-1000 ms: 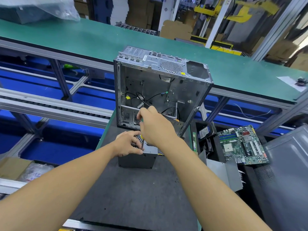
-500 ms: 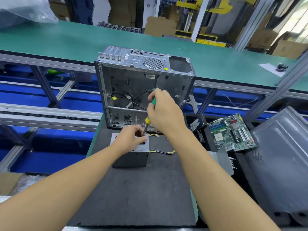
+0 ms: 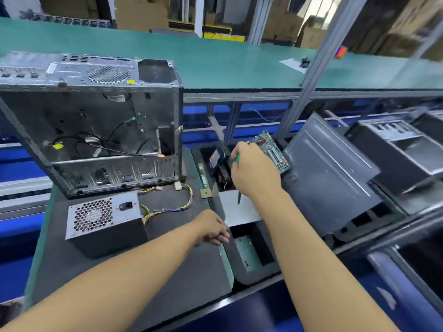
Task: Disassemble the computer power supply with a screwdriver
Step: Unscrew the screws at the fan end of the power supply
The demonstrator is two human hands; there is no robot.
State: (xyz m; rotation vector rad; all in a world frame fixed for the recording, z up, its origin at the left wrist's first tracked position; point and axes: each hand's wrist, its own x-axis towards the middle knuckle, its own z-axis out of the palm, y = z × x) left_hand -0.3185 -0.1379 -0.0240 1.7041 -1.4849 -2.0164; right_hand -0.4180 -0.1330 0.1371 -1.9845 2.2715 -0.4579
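Forearms reach in from the lower edge of the frame. Left hand (image 3: 212, 230), low centre, hangs at the right edge of the dark mat (image 3: 143, 271) with fingers curled under; whether they pinch anything cannot be told. Power supply (image 3: 103, 221) sits unheld on the mat at centre left, grille face uppermost, its wire loom (image 3: 167, 207) trailing toward the open computer case (image 3: 96, 125) just behind. Right hand (image 3: 254, 172), centre, grips a green-handled screwdriver (image 3: 239, 197), shaft pointing down over a bin (image 3: 251, 257) of removed parts, beside a circuit board (image 3: 271, 149).

Likely hazards: with neither hand on the unit, a driver pressed onto a screw could shove it along the mat; the loose loom could snag on the case; a freed screw could drop into the gap between mat and bin.

Mat covers a green-edged bench (image 3: 39, 236). Beyond, a long green surface (image 3: 227, 63) on aluminium framing crosses the upper frame; cardboard boxes (image 3: 141, 15) stand along the top.
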